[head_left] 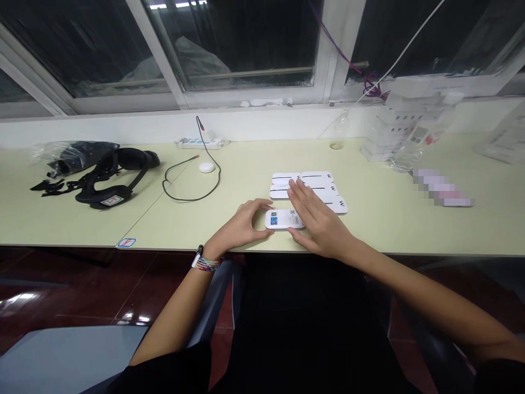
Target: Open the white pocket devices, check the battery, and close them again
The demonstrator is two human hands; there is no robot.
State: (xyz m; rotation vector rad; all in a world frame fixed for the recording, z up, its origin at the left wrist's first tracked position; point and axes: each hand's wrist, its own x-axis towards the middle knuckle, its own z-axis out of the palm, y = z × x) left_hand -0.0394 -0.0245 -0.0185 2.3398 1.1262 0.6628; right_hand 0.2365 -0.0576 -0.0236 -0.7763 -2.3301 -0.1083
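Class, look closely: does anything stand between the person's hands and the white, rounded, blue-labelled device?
Nothing visible does: the left hand and right hand flank the device, and the white, black-striped devices lie beyond it.

Two hands (pixel 243 225) (pixel 320 224), one labelled device (pixel 283 220)

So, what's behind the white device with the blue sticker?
Behind the device, white slabs marked with black lines lie on the table. The right hand covers part of them, so that part can't be seen.
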